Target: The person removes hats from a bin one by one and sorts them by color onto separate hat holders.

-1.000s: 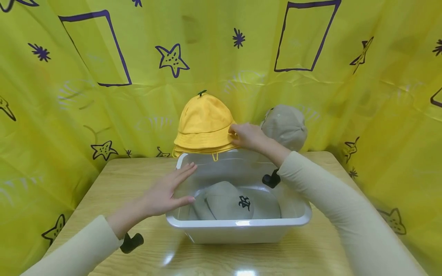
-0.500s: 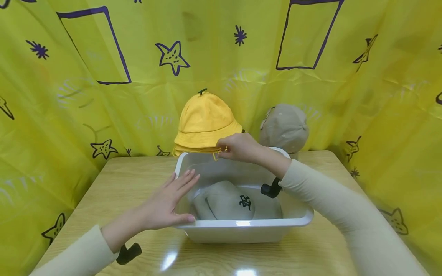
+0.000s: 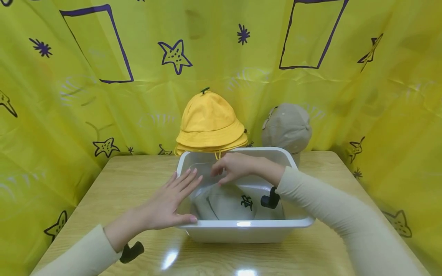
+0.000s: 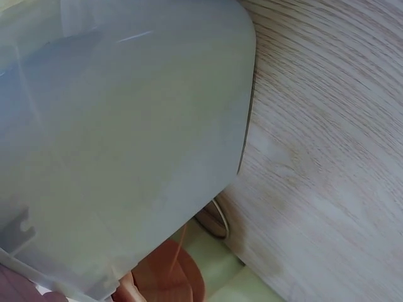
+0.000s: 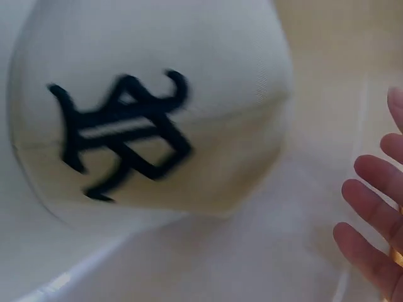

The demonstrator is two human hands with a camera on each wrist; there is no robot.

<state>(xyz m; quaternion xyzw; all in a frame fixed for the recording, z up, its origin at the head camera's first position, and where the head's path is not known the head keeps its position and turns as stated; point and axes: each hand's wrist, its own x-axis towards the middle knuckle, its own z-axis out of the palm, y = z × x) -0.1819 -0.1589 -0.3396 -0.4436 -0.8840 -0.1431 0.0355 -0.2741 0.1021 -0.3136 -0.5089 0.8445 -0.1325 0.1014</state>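
Two hands work at a white plastic tub [image 3: 241,230] that sits on my pale wood-grain worktop [image 3: 131,180]. My left hand [image 3: 169,201] lies flat against the tub's near left corner, fingers straight and together, thumb resting on the rim, steadying it. My right hand [image 3: 235,166] hangs inside the tub with fingers loosely spread and holding nothing, just above the beige cap [image 3: 226,201] that lies on the tub floor. From the right wrist view the cap [image 5: 151,107] shows a smooth, rounded cotton crown with a dark embroidered monogram [image 5: 119,135]; my fingertips [image 5: 371,207] hover beside it, not touching.

I judge the step in hand to be the reach for the cap in the tub; the next move calls for lowering the fingers onto the soft crown and pinching the fabric, which will likely crumple rather than lift stiffly.

Behind the tub stands a stack of yellow bucket hats [image 3: 208,124] with floppy brims, and beside it another beige cap [image 3: 286,126], domed, on a stand. A yellow star-printed sheet [image 3: 86,96] drapes behind everything
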